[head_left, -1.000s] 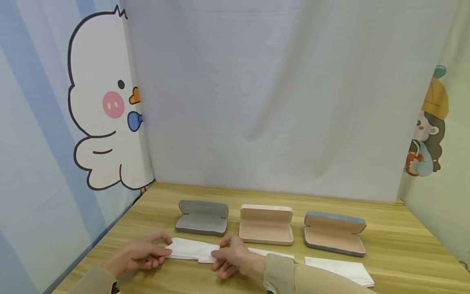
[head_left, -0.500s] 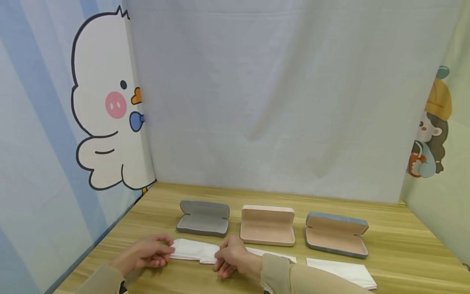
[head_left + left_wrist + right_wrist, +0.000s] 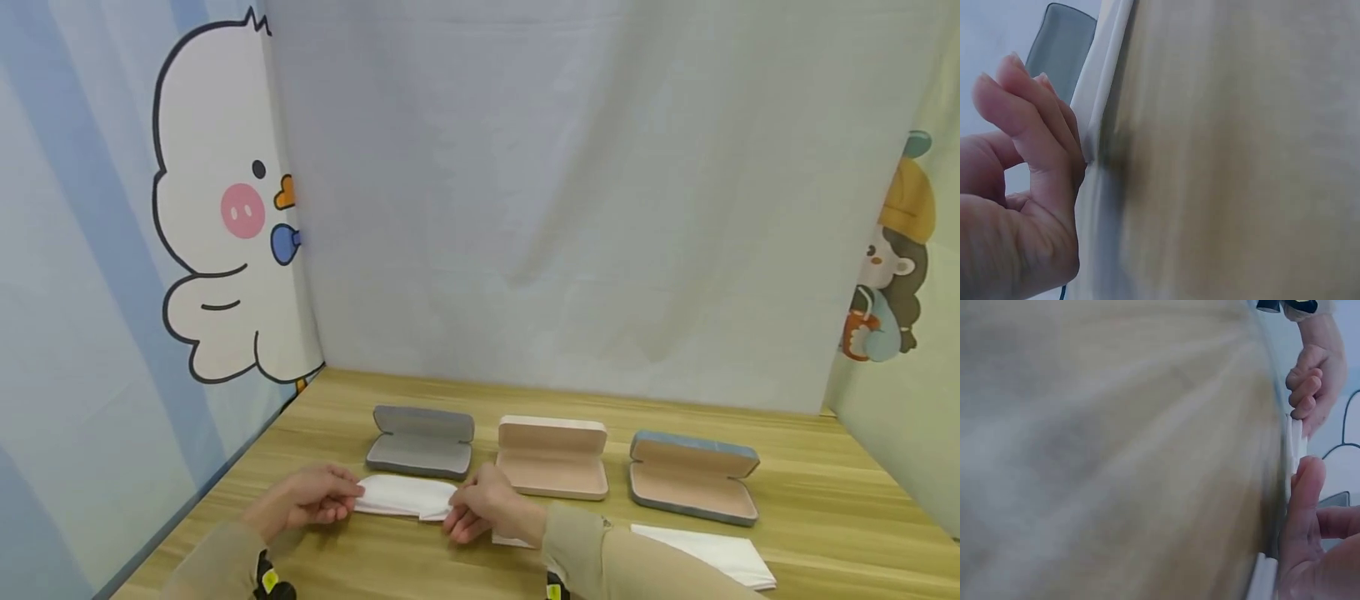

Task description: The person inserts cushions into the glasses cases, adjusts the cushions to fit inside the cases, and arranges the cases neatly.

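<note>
A folded white cloth (image 3: 405, 495) stretches between my two hands, just in front of the grey glasses case (image 3: 420, 454), its top edge bowed upward. My left hand (image 3: 321, 495) pinches its left end between thumb and fingers. At the right end, my right hand (image 3: 486, 503) pinches it the same way. In the left wrist view, the cloth's layered edge (image 3: 1107, 81) runs up from the left hand (image 3: 1035, 150). The right wrist view shows the right thumb (image 3: 1307, 487) at the cloth, with the left hand beyond. The grey case stands open with its lid raised.
Two more open glasses cases, one pink-lined with a cream rim (image 3: 551, 471) and one blue (image 3: 693, 487), stand to the right. A second white cloth (image 3: 513, 542) lies partly hidden under the right forearm; a third cloth (image 3: 712, 554) lies before the blue case. A curtain (image 3: 562, 208) backs the table.
Both hands have brought the cloth upward in the head view, toward the grey case, and its upper edge now bows. The head view has shifted slightly. The cases stay put.
</note>
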